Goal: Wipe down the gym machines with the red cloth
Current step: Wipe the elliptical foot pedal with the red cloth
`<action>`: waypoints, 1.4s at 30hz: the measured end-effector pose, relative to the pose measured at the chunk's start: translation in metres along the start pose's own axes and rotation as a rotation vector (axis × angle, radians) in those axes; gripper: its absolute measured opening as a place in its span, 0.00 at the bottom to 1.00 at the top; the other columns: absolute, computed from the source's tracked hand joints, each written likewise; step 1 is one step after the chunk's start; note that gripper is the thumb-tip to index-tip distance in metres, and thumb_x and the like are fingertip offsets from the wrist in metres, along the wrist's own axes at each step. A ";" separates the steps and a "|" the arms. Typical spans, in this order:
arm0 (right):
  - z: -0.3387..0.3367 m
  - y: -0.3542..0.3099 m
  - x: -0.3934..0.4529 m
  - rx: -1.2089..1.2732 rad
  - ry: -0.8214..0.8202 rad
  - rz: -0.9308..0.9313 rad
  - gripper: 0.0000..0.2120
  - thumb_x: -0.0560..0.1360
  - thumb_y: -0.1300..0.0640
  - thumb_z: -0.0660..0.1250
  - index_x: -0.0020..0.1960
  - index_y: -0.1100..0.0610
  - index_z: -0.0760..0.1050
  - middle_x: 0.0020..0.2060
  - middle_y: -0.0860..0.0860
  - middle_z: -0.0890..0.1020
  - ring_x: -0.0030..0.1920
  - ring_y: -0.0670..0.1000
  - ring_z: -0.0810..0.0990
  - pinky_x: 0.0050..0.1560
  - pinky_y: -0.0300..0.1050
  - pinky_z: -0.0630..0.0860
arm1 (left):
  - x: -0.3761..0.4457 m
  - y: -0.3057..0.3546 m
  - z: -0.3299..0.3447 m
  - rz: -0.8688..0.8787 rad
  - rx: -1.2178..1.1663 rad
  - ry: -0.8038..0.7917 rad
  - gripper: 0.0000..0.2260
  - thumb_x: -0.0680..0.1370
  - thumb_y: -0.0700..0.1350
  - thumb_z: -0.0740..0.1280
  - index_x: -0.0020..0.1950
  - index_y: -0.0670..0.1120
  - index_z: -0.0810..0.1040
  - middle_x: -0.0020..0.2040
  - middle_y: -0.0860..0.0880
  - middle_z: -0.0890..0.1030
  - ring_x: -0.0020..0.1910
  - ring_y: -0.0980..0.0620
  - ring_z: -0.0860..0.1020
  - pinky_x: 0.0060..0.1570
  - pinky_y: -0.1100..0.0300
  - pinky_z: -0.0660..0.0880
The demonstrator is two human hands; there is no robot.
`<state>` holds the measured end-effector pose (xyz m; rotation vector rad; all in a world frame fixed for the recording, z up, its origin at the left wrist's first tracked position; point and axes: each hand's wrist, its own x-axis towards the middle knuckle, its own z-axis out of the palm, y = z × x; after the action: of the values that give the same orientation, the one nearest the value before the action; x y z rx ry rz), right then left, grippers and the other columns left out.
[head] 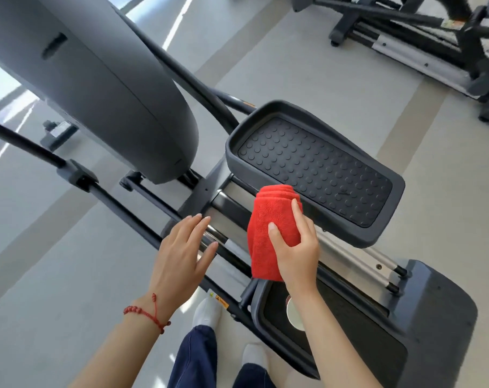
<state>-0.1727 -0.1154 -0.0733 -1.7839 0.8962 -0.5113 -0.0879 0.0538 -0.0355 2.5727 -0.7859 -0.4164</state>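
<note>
A folded red cloth (pixel 271 228) is gripped in my right hand (pixel 296 253), held in the air just off the near corner of the dark studded foot pedal (pixel 316 166) of a grey elliptical machine (pixel 98 88). My left hand (pixel 181 253) hovers flat with spread fingers over the machine's metal rails (pixel 226 208), holding nothing; whether it touches them I cannot tell. A red beaded bracelet circles my left wrist.
A second foot pedal (pixel 349 331) lies low at the right, below my right forearm. Another dark machine (pixel 422 37) stands at the top right. My white-socked feet (pixel 207 312) stand on the grey floor beside the frame.
</note>
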 end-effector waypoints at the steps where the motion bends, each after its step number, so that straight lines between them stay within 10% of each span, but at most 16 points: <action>1: -0.003 -0.001 -0.006 -0.007 -0.025 -0.008 0.27 0.71 0.56 0.71 0.68 0.50 0.67 0.52 0.50 0.74 0.50 0.39 0.74 0.49 0.22 0.66 | -0.010 0.001 0.000 -0.015 -0.008 0.014 0.27 0.77 0.56 0.52 0.66 0.39 0.71 0.64 0.41 0.74 0.63 0.40 0.71 0.60 0.43 0.71; 5: -0.012 -0.006 -0.030 -0.023 -0.112 -0.031 0.26 0.71 0.57 0.71 0.68 0.51 0.68 0.53 0.44 0.72 0.51 0.29 0.71 0.51 0.21 0.64 | -0.052 0.000 -0.001 -0.086 -0.025 0.063 0.22 0.77 0.51 0.57 0.65 0.39 0.71 0.63 0.40 0.75 0.62 0.40 0.72 0.59 0.46 0.70; 19: -0.008 -0.016 -0.143 -0.070 -0.308 -0.092 0.27 0.71 0.55 0.71 0.68 0.48 0.67 0.59 0.49 0.74 0.58 0.48 0.74 0.60 0.47 0.72 | -0.182 -0.029 -0.007 -0.180 0.029 0.147 0.21 0.75 0.48 0.60 0.63 0.38 0.73 0.61 0.40 0.76 0.61 0.39 0.73 0.55 0.42 0.71; 26: -0.019 -0.036 -0.223 -0.026 -0.337 -0.128 0.27 0.71 0.55 0.71 0.67 0.48 0.68 0.53 0.45 0.73 0.51 0.31 0.72 0.50 0.23 0.67 | -0.274 -0.038 -0.020 -0.190 0.077 0.214 0.18 0.77 0.47 0.63 0.64 0.39 0.73 0.62 0.40 0.76 0.62 0.38 0.73 0.55 0.44 0.72; 34: -0.034 -0.088 -0.304 -0.053 -0.447 -0.172 0.27 0.71 0.55 0.71 0.68 0.51 0.68 0.57 0.49 0.74 0.56 0.48 0.75 0.59 0.44 0.71 | -0.370 -0.042 -0.061 -0.259 0.087 0.295 0.18 0.76 0.44 0.67 0.63 0.39 0.73 0.62 0.39 0.76 0.61 0.38 0.73 0.55 0.43 0.72; 42: -0.039 -0.132 -0.356 -0.074 -0.564 -0.271 0.28 0.70 0.54 0.72 0.67 0.51 0.69 0.50 0.45 0.74 0.51 0.47 0.75 0.56 0.39 0.70 | -0.442 -0.039 -0.096 -0.381 0.101 0.401 0.19 0.74 0.43 0.69 0.63 0.38 0.73 0.62 0.39 0.76 0.61 0.38 0.73 0.53 0.43 0.73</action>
<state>-0.3810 0.1617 0.0878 -1.9831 0.2877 -0.1223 -0.3835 0.3699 0.0997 2.7700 -0.1806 0.0401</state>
